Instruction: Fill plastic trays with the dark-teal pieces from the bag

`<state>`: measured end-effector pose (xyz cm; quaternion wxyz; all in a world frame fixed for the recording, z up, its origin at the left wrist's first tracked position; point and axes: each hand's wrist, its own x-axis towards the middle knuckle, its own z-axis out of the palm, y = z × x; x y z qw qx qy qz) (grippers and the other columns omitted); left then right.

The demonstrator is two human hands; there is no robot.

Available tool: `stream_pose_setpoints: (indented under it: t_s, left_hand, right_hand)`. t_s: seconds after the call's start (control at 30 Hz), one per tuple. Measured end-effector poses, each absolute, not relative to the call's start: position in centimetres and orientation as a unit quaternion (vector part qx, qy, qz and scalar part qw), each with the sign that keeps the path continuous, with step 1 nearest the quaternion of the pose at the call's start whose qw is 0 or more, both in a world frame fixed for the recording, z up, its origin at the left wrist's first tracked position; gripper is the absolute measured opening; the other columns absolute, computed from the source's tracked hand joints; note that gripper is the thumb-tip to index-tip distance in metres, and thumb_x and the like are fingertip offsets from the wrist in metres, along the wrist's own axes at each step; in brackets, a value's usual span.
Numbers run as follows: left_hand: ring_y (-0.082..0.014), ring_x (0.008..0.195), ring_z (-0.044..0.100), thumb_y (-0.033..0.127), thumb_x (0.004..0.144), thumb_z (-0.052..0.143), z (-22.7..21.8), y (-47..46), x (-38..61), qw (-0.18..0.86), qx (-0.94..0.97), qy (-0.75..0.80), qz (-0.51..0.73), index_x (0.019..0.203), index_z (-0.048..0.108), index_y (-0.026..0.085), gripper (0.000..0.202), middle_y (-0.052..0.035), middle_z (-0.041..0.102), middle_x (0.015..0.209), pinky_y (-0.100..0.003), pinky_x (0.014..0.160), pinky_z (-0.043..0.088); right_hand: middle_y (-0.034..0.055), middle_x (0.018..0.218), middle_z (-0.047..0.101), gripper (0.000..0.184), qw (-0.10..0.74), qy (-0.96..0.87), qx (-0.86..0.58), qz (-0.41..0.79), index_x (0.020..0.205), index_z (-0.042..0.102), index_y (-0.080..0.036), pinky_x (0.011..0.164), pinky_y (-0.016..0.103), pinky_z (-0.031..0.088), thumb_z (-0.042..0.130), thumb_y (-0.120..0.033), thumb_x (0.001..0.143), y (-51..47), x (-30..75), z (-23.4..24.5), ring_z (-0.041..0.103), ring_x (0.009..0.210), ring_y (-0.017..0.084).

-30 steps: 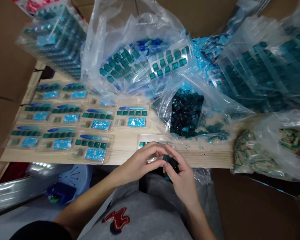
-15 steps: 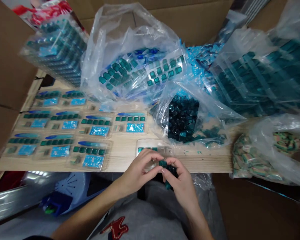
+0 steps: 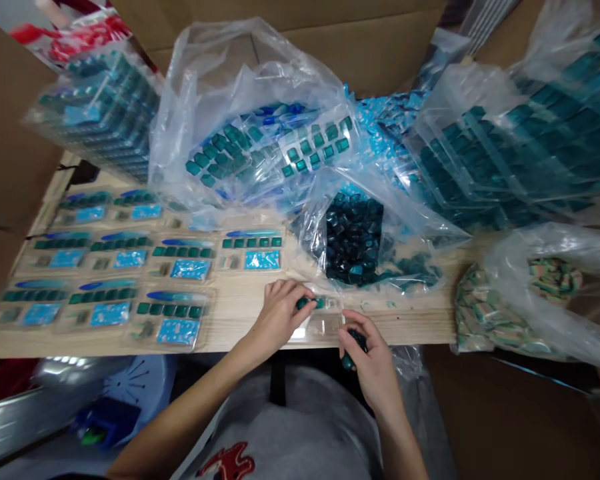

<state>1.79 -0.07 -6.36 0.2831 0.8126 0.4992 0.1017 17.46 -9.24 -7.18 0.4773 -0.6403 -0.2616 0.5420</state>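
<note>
A clear plastic tray (image 3: 307,331) lies at the table's front edge, with a row of square slots along its far side. My left hand (image 3: 284,310) is over the tray's left part, thumb and finger pinched on a dark green block (image 3: 301,303) at that row. Another green block (image 3: 319,303) sits in the slot just right of the fingertips. At the tray's right, my right hand (image 3: 369,353) is curled around a handful of dark green blocks (image 3: 356,341). The slots under my left hand are hidden.
An open bag of loose dark green blocks (image 3: 355,240) lies behind the tray. Filled trays (image 3: 177,317) stand in rows at left. A large clear bag (image 3: 260,80), stacked packs (image 3: 100,113), trays of green blocks (image 3: 525,153) and a bag of striped pieces (image 3: 495,313) surround the workspace.
My hands, together before in front of the tray, have moved apart. The left reached forward to the slots with a green block; the right stays near the front edge holding its handful.
</note>
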Motion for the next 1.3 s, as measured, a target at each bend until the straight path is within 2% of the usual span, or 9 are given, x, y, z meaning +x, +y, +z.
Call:
stream_pose_setpoints:
  t_s: [0.13, 0.23, 0.33, 0.47, 0.6, 0.8, 0.97, 1.17, 1.3]
  left_hand:
    - [-0.0215, 0.091, 0.053, 0.022, 0.092, 0.055, -6.7, 0.0, 1.8, 0.268, 0.835, 0.469, 0.105, 0.093, 0.062, 0.017, 0.008, -0.0045, 0.067, 0.094, -0.038, 0.085, 0.034]
    - [-0.0231, 0.096, 0.053, 0.021, 0.092, 0.054, -6.5, -0.4, 1.7, 0.265, 0.837, 0.455, 0.151, 0.096, 0.063, 0.017, 0.011, -0.0074, 0.065, 0.098, -0.04, 0.085, 0.037]
    - [-0.0209, 0.1, 0.055, 0.02, 0.095, 0.048, -5.3, -1.5, 1.5, 0.357, 0.81, 0.407, 0.225, 0.105, 0.061, 0.019, 0.016, -0.0075, 0.062, 0.102, -0.036, 0.086, 0.043]
    - [-0.018, 0.099, 0.058, 0.026, 0.092, 0.056, -3.0, -3.2, 1.3, 0.496, 0.76, 0.354, 0.225, 0.111, 0.059, 0.023, 0.019, -0.0059, 0.06, 0.106, -0.029, 0.082, 0.049]
    - [-0.016, 0.092, 0.058, 0.021, 0.092, 0.054, -2.1, -3.5, 1.4, 0.532, 0.724, 0.362, 0.251, 0.101, 0.06, 0.021, 0.011, -0.0053, 0.059, 0.1, -0.027, 0.079, 0.051]
    - [-0.0145, 0.083, 0.06, 0.021, 0.089, 0.056, -2.1, -3.5, 1.1, 0.627, 0.621, 0.386, 0.269, 0.094, 0.057, 0.019, 0.006, -0.0036, 0.06, 0.088, -0.026, 0.074, 0.051]
    - [-0.0154, 0.088, 0.059, 0.019, 0.091, 0.054, -1.7, -3.6, 1.0, 0.558, 0.693, 0.362, 0.278, 0.109, 0.061, 0.023, 0.02, -0.005, 0.061, 0.096, -0.028, 0.078, 0.051]
    - [-0.0165, 0.096, 0.059, 0.013, 0.09, 0.052, -1.0, -3.3, 0.9, 0.523, 0.726, 0.357, 0.268, 0.106, 0.062, 0.024, 0.022, -0.0059, 0.06, 0.101, -0.026, 0.079, 0.051]
    - [-0.0137, 0.087, 0.06, 0.013, 0.088, 0.052, -0.4, -3.2, 0.9, 0.525, 0.71, 0.384, 0.269, 0.097, 0.061, 0.021, 0.015, -0.0033, 0.061, 0.092, -0.023, 0.074, 0.05]
  right_hand:
    - [-0.0018, 0.069, 0.058, 0.031, 0.537, -0.15, -0.573, 0.601, 0.096, 0.069, -0.023, 0.048, 0.021, 0.036, 0.073, -0.044, 0.074, -9.2, 17.5, -7.1, 0.048, 0.057, 0.011]
    - [0.0013, 0.078, 0.06, 0.033, 0.557, -0.075, -0.483, 0.671, 0.093, 0.072, -0.023, 0.048, 0.021, 0.037, 0.079, -0.039, 0.066, -8.8, 17.5, -5.8, 0.05, 0.062, 0.012]
    - [0.0025, 0.083, 0.061, 0.035, 0.549, -0.066, -0.434, 0.711, 0.093, 0.073, -0.024, 0.055, 0.023, 0.042, 0.082, -0.033, 0.061, -8.5, 17.2, -4.4, 0.053, 0.068, 0.013]
    - [0.0, 0.08, 0.06, 0.03, 0.567, -0.097, -0.45, 0.683, 0.088, 0.068, -0.027, 0.059, 0.025, 0.045, 0.081, -0.038, 0.064, -8.2, 16.1, -4.1, 0.053, 0.066, 0.013]
    - [-0.0009, 0.08, 0.059, 0.029, 0.585, -0.148, -0.453, 0.656, 0.088, 0.066, -0.026, 0.057, 0.024, 0.043, 0.079, -0.043, 0.068, -8.7, 15.5, -4.6, 0.05, 0.063, 0.012]
    - [-0.0015, 0.077, 0.062, 0.02, 0.569, -0.192, -0.483, 0.638, 0.09, 0.067, -0.024, 0.059, 0.025, 0.043, 0.076, -0.034, 0.074, -9.5, 15.8, -4.3, 0.05, 0.06, 0.01]
    - [-0.0027, 0.061, 0.059, 0.021, 0.587, -0.144, -0.445, 0.661, 0.08, 0.065, -0.022, 0.047, 0.023, 0.037, 0.076, -0.039, 0.073, -8.8, 15.3, -3.5, 0.049, 0.052, 0.011]
    - [-0.0024, 0.06, 0.06, 0.022, 0.58, -0.158, -0.448, 0.662, 0.083, 0.068, -0.022, 0.046, 0.023, 0.035, 0.077, -0.039, 0.072, -9.2, 15.5, -3.6, 0.046, 0.049, 0.01]
    - [-0.0042, 0.057, 0.058, 0.02, 0.558, -0.207, -0.472, 0.651, 0.086, 0.066, -0.021, 0.049, 0.022, 0.036, 0.076, -0.035, 0.075, -9.9, 15.6, -4.7, 0.047, 0.05, 0.009]
